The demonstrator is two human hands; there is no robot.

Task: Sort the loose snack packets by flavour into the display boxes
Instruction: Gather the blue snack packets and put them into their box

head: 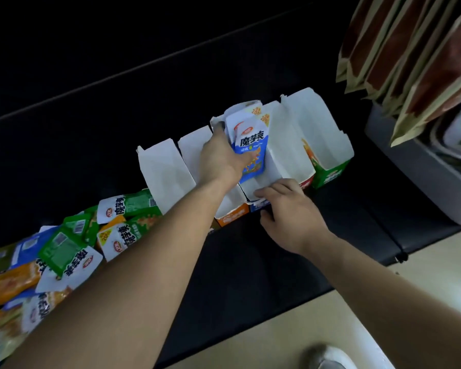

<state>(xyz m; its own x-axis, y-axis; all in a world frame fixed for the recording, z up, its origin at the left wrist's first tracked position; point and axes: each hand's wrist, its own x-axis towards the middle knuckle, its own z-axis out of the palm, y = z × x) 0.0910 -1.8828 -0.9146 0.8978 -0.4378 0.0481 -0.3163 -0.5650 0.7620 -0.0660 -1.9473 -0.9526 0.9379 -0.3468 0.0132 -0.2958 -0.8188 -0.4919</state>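
A row of white-lined display boxes [168, 171] runs across a black bench top [250, 257] from about nine o'clock to three o'clock of the picture's centre, their open tops facing up and their low fronts coloured orange, blue, red and green. The left hand [218, 158] reaches in from seven o'clock and grips a small stack of blue packets [250, 145], thumb on the printed face, holding them upright inside the box with the blue front [258, 205]. The right hand [290, 211] comes from four o'clock; its fingers rest bent on that box's front lip, pinching nothing that can be made out, pressed against the card.

The heap of loose packets [64, 249] lies at eight o'clock on the same black top, green, orange and blue ones mixed and overlapping, partly under the left forearm. The green-fronted box [330, 177] stands at the row's right end, just beside the red-fronted one.

The top is dark and slightly glossy, with a seam near its right end; behind it the wall or back panel is almost black and little can be read there. At two o'clock brown-and-cream pouches [410, 54] hang over a grey bin [410, 166]. A pale floor [290, 328] shows at five o'clock, with what may be a shoe [328, 355] at the bottom edge.
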